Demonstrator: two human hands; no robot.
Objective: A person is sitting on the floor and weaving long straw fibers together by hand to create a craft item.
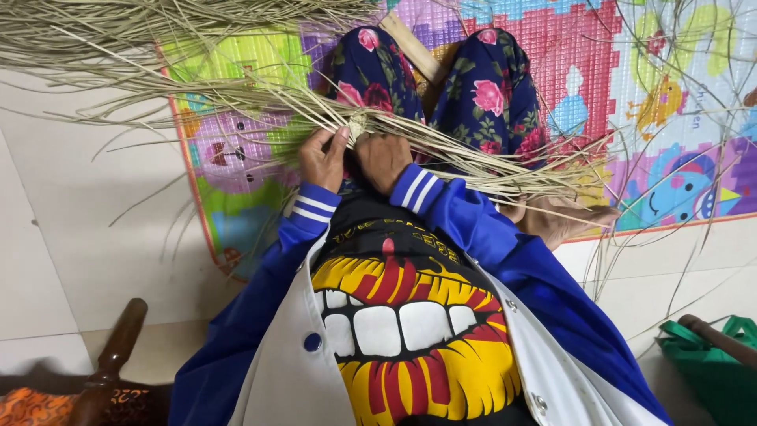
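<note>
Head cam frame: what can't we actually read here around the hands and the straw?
- Woven start, head view: mostly covered by the left hand and right hand; its shape is unclear.
- Fingertips and grip: curled under the straw strands, hidden.
- Strand ends: cut off by the top and left edges.
- Wooden stick: lower end hidden between the knees.
- Green bag: cut off at the right edge.

Bright, even light; soft shadows; edge distortion.

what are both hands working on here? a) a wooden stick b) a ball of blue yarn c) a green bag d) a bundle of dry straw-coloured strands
d: the left hand and the right hand both grip the bundle of dry strands that fans out across the lap, over the colourful play mat.
</note>
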